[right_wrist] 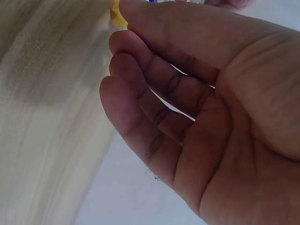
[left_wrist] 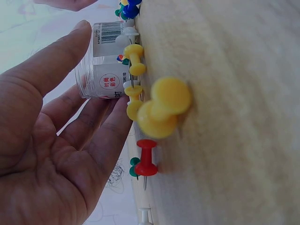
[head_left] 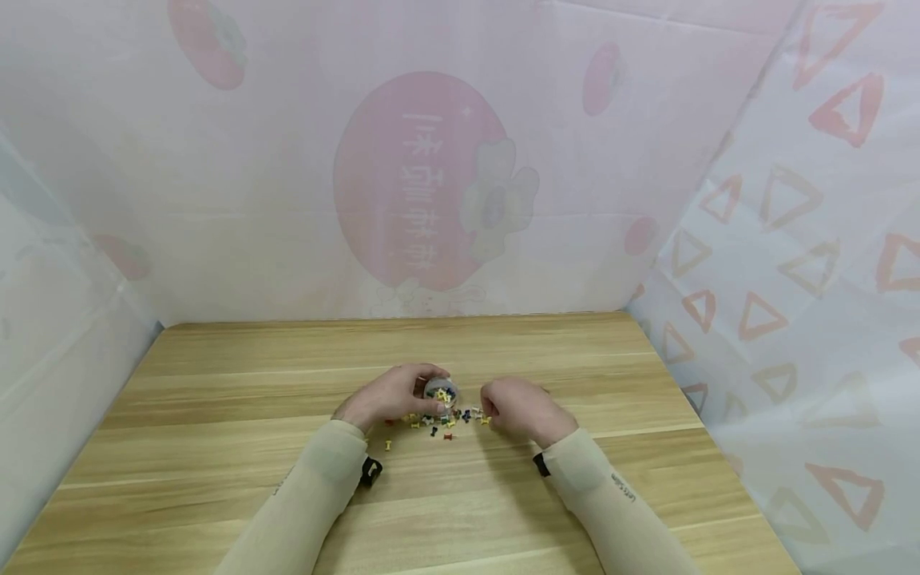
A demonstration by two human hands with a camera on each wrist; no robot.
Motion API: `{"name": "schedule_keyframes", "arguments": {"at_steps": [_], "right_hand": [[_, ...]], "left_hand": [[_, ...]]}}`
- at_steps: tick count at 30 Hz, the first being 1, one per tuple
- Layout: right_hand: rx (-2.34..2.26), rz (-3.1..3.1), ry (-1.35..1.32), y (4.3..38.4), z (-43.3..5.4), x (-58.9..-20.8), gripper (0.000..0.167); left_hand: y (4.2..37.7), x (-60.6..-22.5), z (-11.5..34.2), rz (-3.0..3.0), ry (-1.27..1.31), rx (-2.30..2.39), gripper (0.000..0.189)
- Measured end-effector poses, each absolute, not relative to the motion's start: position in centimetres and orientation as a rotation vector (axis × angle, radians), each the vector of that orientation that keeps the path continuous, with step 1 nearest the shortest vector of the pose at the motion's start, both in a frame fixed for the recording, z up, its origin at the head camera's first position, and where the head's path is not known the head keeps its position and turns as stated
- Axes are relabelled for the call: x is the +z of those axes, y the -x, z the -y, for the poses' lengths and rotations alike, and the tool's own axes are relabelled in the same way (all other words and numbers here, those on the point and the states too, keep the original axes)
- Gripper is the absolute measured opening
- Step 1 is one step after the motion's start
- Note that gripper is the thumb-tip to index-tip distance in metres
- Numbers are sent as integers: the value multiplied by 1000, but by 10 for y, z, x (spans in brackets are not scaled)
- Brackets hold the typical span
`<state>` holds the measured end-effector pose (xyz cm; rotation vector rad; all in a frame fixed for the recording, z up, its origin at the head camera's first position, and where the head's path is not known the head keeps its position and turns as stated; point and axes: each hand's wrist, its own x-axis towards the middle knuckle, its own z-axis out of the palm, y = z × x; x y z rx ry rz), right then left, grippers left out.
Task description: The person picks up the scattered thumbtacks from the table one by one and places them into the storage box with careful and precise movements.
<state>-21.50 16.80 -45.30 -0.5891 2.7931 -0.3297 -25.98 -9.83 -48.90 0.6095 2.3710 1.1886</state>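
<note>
Pins [head_left: 467, 415] lie loose near the middle of the head frame, below and beside the jar [left_wrist: 104, 56], with more inside it. Thumb and fingers of the left hand [head_left: 391, 395] wrap the jar, which looks upright on the bench [head_left: 251, 375]. One yellow pin [head_left: 485, 420] sits right at the curled fingertips of the right hand [head_left: 526, 407], clearly the nearer of the two; whether that grip is clamped on it cannot be told (the right wrist view shows only some yellow at its top edge, partly behind a digit). Its long axis is too small to read. What matters most, it seems, is the short gap: from the right grip, the jar's mouth lies left and slightly higher in the head frame.
</note>
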Motion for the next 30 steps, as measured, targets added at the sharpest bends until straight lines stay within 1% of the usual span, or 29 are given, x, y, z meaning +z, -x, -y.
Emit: {"name": "schedule_keyframes", "arguments": {"at_steps": [11, 26, 30], "right_hand": [[-287, -2799, 596, 216, -167, -457, 16], [-400, -2916, 701, 222, -163, -453, 9], [-410, -2925, 732, 222, -161, -452, 10]], "left_hand": [[259, -489, 97, -2387, -615, 1173, 64], [259, -489, 98, -2395, -601, 1169, 67], [259, -489, 99, -2390, -596, 1175, 67]]}}
